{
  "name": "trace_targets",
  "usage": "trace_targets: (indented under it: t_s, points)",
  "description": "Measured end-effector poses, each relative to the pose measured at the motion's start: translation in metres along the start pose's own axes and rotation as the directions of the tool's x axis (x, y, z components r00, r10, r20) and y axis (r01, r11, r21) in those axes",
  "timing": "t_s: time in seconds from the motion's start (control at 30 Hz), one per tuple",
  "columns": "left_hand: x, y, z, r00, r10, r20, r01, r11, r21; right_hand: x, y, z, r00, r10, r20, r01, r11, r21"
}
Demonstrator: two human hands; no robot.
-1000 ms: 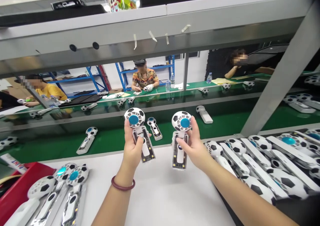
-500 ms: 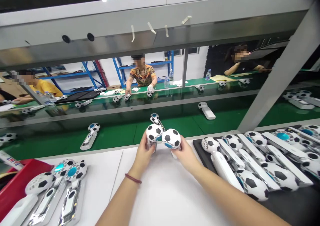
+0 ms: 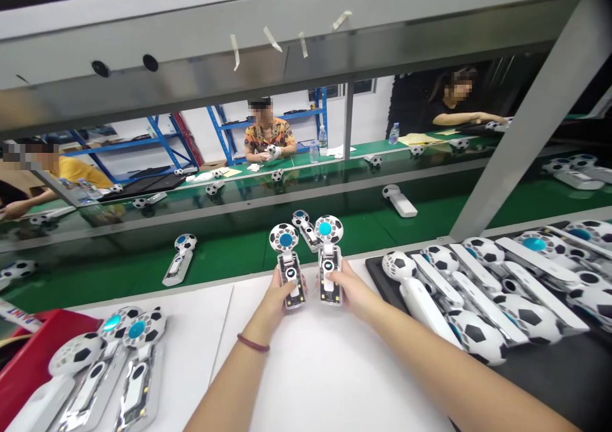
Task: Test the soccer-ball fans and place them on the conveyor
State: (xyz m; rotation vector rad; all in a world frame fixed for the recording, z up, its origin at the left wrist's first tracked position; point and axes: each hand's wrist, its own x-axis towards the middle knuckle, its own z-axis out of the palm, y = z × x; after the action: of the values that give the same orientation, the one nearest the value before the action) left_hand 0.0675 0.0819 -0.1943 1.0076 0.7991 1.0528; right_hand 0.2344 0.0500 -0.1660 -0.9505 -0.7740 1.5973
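Note:
My left hand [image 3: 273,297] is closed around a handheld fan [image 3: 288,259] with a black-and-white soccer-ball head and a clear body. Its thumb lies on the front, below a small lit round display. A matching handheld fan [image 3: 329,253] is gripped by my right hand [image 3: 354,290], the thumb just under its lit display. Both fans stand side by side, heads up, blue discs facing me. Behind them, a similar fan [image 3: 310,233] lies on the green conveyor belt [image 3: 239,252], partly covered.
At right, a black tray [image 3: 549,381] carries several soccer-ball fans. More lie at left on the white worktop [image 3: 306,368], beside a red bin [image 3: 57,336]. A grey post [image 3: 516,120] and overhead beam frame the belt. Several co-workers sit across it.
Both fans have turned from showing their patterned ball backs to showing blue discs and lit displays. The person opposite has lifted a fan off the far side.

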Motion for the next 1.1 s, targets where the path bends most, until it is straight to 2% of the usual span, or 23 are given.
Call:
trace_targets:
  t_s: [0.17,0.37,0.53,0.83,1.1]
  points:
    - [-0.002,0.002,0.001,0.997,-0.072,0.030,0.072,0.997,0.016,-0.006,-0.007,0.004,0.998,0.015,0.060,-0.020,0.996,0.084]
    - [-0.004,0.004,0.003,0.996,-0.082,0.039,0.081,0.996,0.019,-0.010,-0.006,0.004,0.993,0.028,0.118,-0.031,0.999,0.023]
    - [-0.008,0.011,0.009,0.993,-0.111,-0.042,0.112,0.994,0.020,-0.009,-0.004,0.002,0.985,0.019,0.173,-0.014,1.000,-0.026]
    - [-0.010,0.012,0.009,0.992,-0.122,-0.035,0.122,0.992,0.004,-0.009,-0.001,0.000,0.962,-0.041,0.269,0.042,0.999,0.002]
    - [-0.006,0.007,0.008,0.996,-0.088,-0.013,0.087,0.995,-0.053,-0.008,0.002,0.001,0.977,-0.028,0.211,0.032,0.999,-0.015]
